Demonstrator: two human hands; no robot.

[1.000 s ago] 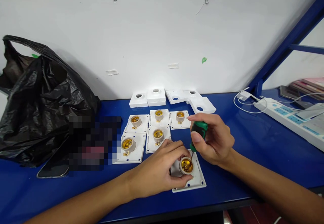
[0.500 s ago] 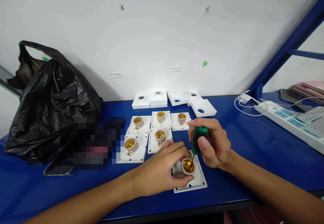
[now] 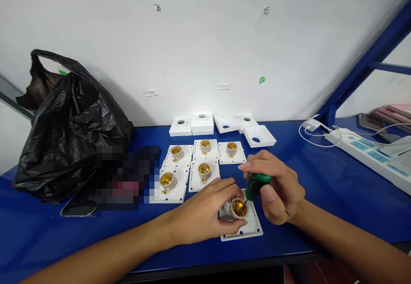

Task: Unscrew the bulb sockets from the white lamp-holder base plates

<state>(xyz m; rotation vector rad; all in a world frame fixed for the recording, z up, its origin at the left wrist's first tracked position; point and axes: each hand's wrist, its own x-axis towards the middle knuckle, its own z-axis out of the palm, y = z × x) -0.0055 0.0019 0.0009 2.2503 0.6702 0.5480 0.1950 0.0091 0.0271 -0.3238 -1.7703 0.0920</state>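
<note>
Lamp socket (image 3: 238,212) on its base (image 3: 249,228) near the surface's (image 3: 321,181) front edge, screwdriver (image 3: 256,186) tip inside.
Left hand (image 3: 218,213) grasps the socket's sides; right hand (image 3: 281,185) grips the screwdriver. Screwing seems unfinished here; five other bases (image 3: 195,183) already carry sockets (image 3: 204,171); covers (image 3: 203,130) lie unfitted along the back edge.

Covers (image 3: 203,127) lie behind socket plates (image 3: 176,191), bag (image 3: 73,134) left, power strip (image 3: 370,150) right.

The single view looks forward and down from the wearer's head, near above the left hand (image 3: 208,212) and right hand (image 3: 282,189), across the bench (image 3: 305,168) to the wall (image 3: 205,52) behind.
</note>
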